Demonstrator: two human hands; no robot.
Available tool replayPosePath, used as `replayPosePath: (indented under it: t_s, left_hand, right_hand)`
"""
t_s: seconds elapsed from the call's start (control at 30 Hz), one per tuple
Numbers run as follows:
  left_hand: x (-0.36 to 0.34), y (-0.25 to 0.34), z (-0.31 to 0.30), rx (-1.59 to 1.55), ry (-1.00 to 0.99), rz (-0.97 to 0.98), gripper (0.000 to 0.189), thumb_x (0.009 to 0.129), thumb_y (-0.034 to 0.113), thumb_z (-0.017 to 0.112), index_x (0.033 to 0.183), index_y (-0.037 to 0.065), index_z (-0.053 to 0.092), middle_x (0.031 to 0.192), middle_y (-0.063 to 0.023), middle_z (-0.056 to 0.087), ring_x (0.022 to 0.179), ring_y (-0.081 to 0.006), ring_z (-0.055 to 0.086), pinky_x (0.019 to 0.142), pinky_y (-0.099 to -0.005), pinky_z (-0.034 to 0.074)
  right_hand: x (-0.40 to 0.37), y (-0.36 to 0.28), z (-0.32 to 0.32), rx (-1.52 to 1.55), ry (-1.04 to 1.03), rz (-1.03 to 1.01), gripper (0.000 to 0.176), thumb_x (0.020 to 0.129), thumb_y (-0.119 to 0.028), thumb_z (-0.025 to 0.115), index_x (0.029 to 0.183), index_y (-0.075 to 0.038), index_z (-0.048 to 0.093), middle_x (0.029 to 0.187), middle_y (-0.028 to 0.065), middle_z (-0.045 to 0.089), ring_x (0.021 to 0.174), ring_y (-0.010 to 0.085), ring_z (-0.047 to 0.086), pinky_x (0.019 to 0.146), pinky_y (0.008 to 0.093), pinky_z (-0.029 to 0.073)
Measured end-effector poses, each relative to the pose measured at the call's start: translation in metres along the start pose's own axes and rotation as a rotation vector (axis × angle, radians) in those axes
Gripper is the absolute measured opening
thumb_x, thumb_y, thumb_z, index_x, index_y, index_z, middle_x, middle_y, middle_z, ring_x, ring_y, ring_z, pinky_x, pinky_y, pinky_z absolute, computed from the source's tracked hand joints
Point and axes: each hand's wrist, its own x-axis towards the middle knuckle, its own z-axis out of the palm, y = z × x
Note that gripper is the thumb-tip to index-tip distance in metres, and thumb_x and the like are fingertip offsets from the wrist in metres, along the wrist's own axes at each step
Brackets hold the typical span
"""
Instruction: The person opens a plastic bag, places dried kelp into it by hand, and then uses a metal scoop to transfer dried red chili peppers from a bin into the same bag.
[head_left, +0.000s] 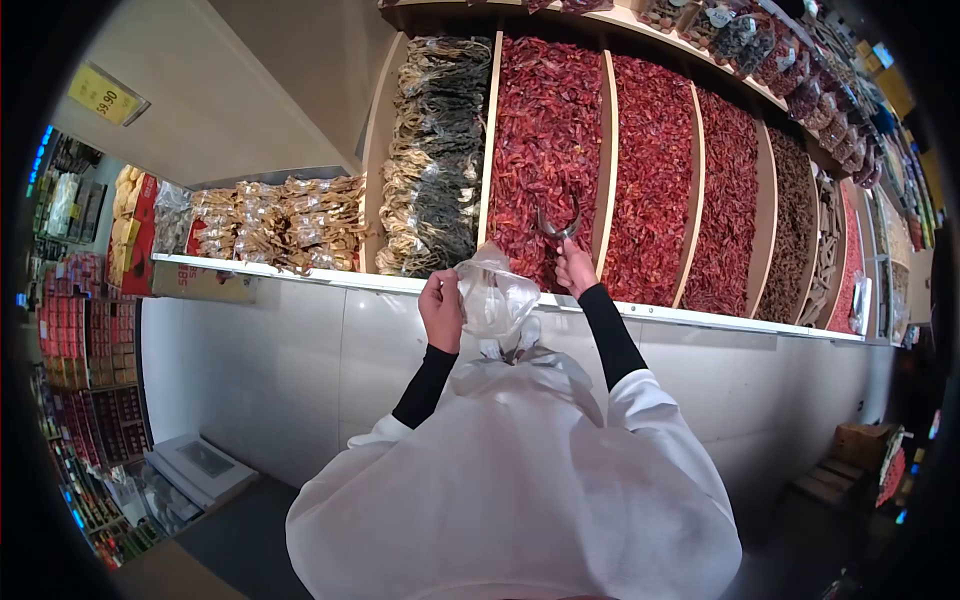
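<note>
My left hand (441, 311) is closed on the edge of a clear plastic bag (497, 300), which hangs with its mouth spread over the white front rail of the bins. My right hand (575, 268) grips the handle of a shiny curved metal scoop (557, 228). The scoop's head lies over the dried red chilies (545, 120) in the bin in front of me, near its front edge. I cannot make out how much the scoop carries. Bundles of dried, stringy greenish-brown goods (435, 150) fill the bin to the left.
Wooden dividers (607, 150) part the bins. More dried chilies (655, 180) and brown dried goods (790, 220) lie to the right. Wrapped tan bundles (290, 220) lie at left, below a panel with a yellow price tag (105, 95). Packed bags (760, 50) line the upper ledge.
</note>
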Motion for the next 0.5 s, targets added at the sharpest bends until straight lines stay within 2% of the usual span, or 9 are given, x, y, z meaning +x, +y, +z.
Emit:
replayPosePath:
  t_s: [0.03, 0.1, 0.13, 0.17, 0.23, 0.27, 0.3, 0.37, 0.5]
  left_hand:
    - [0.002, 0.002, -0.003, 0.0, 0.001, 0.0, 0.026, 0.1, 0.03, 0.05, 0.088, 0.007, 0.055, 0.051, 0.0063, 0.035, 0.039, -0.0017, 0.028, 0.036, -0.021, 0.021]
    - [0.007, 0.009, -0.003, -0.054, 0.02, -0.007, 0.027, 0.1, 0.03, 0.05, 0.087, 0.007, 0.055, 0.051, 0.0062, 0.035, 0.039, -0.002, 0.028, 0.036, -0.0212, 0.021]
    - [0.008, 0.015, -0.003, -0.067, 0.032, -0.015, 0.028, 0.1, 0.031, 0.05, 0.086, 0.007, 0.055, 0.051, 0.0061, 0.036, 0.038, -0.0022, 0.028, 0.036, -0.0214, 0.021]
    - [0.01, 0.017, -0.004, -0.07, 0.028, -0.017, 0.028, 0.1, 0.031, 0.05, 0.086, 0.007, 0.055, 0.051, 0.0061, 0.036, 0.038, -0.0022, 0.028, 0.036, -0.0214, 0.021]
    - [0.014, 0.02, -0.006, -0.111, 0.064, 0.004, 0.024, 0.1, 0.024, 0.051, 0.084, 0.007, 0.056, 0.057, 0.008, 0.039, 0.045, 0.0005, 0.032, 0.04, -0.0194, 0.023]
    - [0.012, 0.031, -0.002, -0.133, 0.08, 0.019, 0.023, 0.1, 0.024, 0.051, 0.084, 0.007, 0.056, 0.059, 0.0085, 0.039, 0.047, 0.0007, 0.032, 0.041, -0.0187, 0.023]
    - [0.013, 0.033, -0.002, -0.134, 0.081, 0.018, 0.023, 0.1, 0.024, 0.051, 0.084, 0.007, 0.056, 0.059, 0.0085, 0.039, 0.047, 0.0007, 0.032, 0.041, -0.0187, 0.023]
    - [0.018, 0.036, -0.003, -0.12, 0.08, 0.117, 0.021, 0.1, 0.023, 0.052, 0.085, 0.008, 0.056, 0.059, 0.0091, 0.038, 0.048, 0.0009, 0.031, 0.042, -0.0183, 0.022]
    - [0.035, 0.032, 0.0, -0.09, 0.068, 0.21, 0.024, 0.101, 0.027, 0.049, 0.085, 0.01, 0.055, 0.055, 0.0086, 0.038, 0.042, 0.0, 0.03, 0.038, -0.0191, 0.021]
  right_hand:
    - [-0.002, 0.001, 0.002, -0.001, 0.0, 0.0, 0.033, 0.101, -0.043, 0.041, 0.088, -0.014, 0.048, 0.055, -0.0056, 0.032, 0.039, 0.0074, 0.028, 0.035, 0.024, 0.018]
    - [-0.001, 0.001, -0.002, -0.342, 0.165, -0.128, 0.033, 0.101, -0.043, 0.04, 0.089, -0.013, 0.05, 0.054, -0.0057, 0.034, 0.039, 0.006, 0.029, 0.035, 0.0234, 0.018]
    - [0.022, 0.016, -0.021, -0.579, 0.213, -0.326, 0.033, 0.1, -0.04, 0.042, 0.09, -0.01, 0.052, 0.053, 0.0023, 0.047, 0.039, 0.0176, 0.046, 0.035, 0.0321, 0.03]
    - [0.018, 0.016, -0.022, -0.58, 0.218, -0.328, 0.033, 0.1, -0.04, 0.042, 0.09, -0.01, 0.052, 0.053, 0.0023, 0.047, 0.039, 0.0176, 0.046, 0.035, 0.0321, 0.03]
    - [-0.002, 0.014, -0.018, -1.185, 0.545, -1.03, 0.031, 0.099, -0.036, 0.045, 0.092, -0.006, 0.053, 0.059, 0.0172, 0.059, 0.053, 0.0357, 0.06, 0.044, 0.046, 0.042]
    - [-0.026, 0.001, -0.005, -1.313, 0.601, -0.78, 0.029, 0.097, -0.033, 0.049, 0.095, -0.004, 0.053, 0.069, 0.0264, 0.061, 0.068, 0.0452, 0.061, 0.056, 0.0543, 0.046]
    - [-0.044, -0.007, 0.004, -1.316, 0.601, -0.78, 0.029, 0.097, -0.033, 0.049, 0.095, -0.004, 0.053, 0.069, 0.0264, 0.061, 0.068, 0.0452, 0.061, 0.056, 0.0543, 0.046]
    - [-0.068, -0.017, 0.016, -1.485, 0.729, -0.805, 0.029, 0.096, -0.033, 0.051, 0.091, -0.004, 0.051, 0.066, 0.023, 0.061, 0.063, 0.0428, 0.062, 0.055, 0.0526, 0.046]
    - [-0.085, -0.022, 0.017, -1.428, 0.747, -0.844, 0.027, 0.096, -0.032, 0.051, 0.092, -0.005, 0.049, 0.065, 0.0226, 0.061, 0.062, 0.0433, 0.061, 0.053, 0.0538, 0.044]
